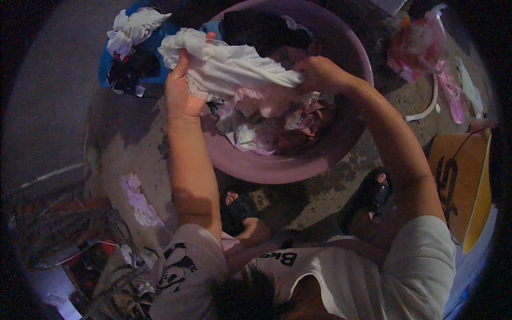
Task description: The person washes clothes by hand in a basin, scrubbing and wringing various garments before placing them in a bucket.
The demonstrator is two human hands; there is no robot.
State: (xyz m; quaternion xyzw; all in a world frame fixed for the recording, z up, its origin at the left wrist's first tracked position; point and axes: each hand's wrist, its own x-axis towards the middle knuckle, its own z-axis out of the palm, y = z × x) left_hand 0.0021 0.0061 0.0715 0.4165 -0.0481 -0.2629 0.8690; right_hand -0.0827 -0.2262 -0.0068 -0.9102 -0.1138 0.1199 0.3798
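Above a large pink plastic tub [276, 168], my two hands stretch out a white lace-trimmed cloth garment [236, 64]. At its left end, my left hand [186, 86] grips it, with the thumb in front and a fingertip showing at the top edge. The right end is pinched in my right hand [320, 76], whose fingers are partly hidden and blurred. Inside the tub lie a black cloth item [260, 34] at the far side and wet pink and white fabric [252, 138] at the near side, in what looks like murky water.
A blue container [105, 68] with white and dark cloths stands at the upper left. Pink plastic bags [418, 48] and a pale hose [430, 102] lie at the upper right. A yellow-brown cardboard box [458, 172] is at the right; a lilac cloth [140, 202] lies on the ground at the left.
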